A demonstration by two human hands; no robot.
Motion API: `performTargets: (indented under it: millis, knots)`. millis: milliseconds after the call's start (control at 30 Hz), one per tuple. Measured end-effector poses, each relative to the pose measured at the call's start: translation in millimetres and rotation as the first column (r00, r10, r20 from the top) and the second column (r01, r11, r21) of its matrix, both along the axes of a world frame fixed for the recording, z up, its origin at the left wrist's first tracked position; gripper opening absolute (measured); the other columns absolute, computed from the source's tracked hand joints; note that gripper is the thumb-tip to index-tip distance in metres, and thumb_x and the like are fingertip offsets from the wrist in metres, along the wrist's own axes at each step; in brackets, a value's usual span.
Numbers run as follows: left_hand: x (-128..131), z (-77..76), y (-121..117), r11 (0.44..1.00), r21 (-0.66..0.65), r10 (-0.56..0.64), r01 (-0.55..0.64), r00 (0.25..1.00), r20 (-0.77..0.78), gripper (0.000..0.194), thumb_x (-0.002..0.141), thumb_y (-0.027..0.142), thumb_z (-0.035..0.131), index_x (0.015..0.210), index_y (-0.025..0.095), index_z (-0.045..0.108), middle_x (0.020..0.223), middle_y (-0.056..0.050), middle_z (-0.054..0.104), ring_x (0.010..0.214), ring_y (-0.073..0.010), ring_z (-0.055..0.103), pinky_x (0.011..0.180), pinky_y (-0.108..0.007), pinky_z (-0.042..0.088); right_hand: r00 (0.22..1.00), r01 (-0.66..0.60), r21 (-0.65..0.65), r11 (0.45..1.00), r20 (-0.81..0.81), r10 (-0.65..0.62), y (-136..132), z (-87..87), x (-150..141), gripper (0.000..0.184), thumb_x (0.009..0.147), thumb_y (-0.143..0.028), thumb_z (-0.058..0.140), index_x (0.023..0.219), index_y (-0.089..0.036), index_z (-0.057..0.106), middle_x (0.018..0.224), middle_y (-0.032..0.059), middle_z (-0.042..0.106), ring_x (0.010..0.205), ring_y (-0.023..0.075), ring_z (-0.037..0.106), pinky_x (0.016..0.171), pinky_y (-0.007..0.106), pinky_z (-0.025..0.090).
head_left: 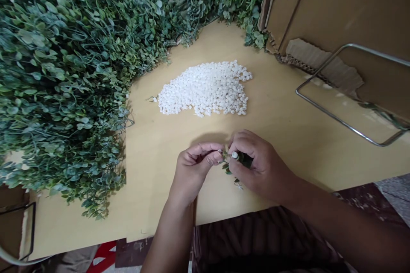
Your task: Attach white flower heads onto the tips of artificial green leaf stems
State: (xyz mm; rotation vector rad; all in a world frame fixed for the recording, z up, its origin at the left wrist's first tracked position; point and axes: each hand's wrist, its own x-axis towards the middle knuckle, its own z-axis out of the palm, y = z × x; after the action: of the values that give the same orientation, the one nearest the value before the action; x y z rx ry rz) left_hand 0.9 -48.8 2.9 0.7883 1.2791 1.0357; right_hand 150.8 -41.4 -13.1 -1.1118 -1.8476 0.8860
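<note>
My left hand [199, 160] is closed in a pinch on the stem of a small green artificial leaf sprig [228, 168], just above the front part of the tabletop. Close beside it, my right hand [261, 166] is closed too, its thumb and forefinger around a small white flower-like piece [235, 154] at the sprig. Leaves show below and between the fingers, partly covered by the right hand. Beyond both hands lies a wide heap of small white pieces [205, 87], with one loose piece at its left end.
Dense artificial greenery [64, 59] is piled along the left and back of the tan tabletop [153, 170]. At right stand a torn cardboard box [355, 17] and a bent metal frame [339, 119]. A red item [101, 258] shows below the table's front edge.
</note>
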Motion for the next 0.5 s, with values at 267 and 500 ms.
performTargets:
  millis: [267,500]
  knots:
    - [-0.1,-0.6,0.7,0.999,-0.009,0.034,-0.034,0.999,-0.007,0.022,0.050,0.027,0.084,0.067,0.017,0.074,0.059,-0.002,0.069,0.052,-0.0078,0.059,0.055,-0.017,0.051,0.999,-0.010,-0.007,1.000,-0.035,0.010,0.0,0.4,0.6,0.014,0.073,-0.014,0.050,0.060,-0.013,0.049,0.062,0.0008,0.049,0.067,0.0082,0.044,0.064,0.021,0.037]
    - [1.5,-0.2,0.7,0.999,-0.004,0.047,-0.047,0.998,-0.044,0.022,0.049,0.029,0.085,0.065,0.018,0.074,0.060,-0.003,0.070,0.053,-0.0081,0.059,0.055,-0.018,0.051,1.000,-0.015,-0.029,0.999,-0.011,0.015,0.1,0.8,1.2,0.015,0.073,-0.015,0.049,0.058,-0.014,0.047,0.062,0.0013,0.048,0.067,0.0089,0.044,0.063,0.022,0.037]
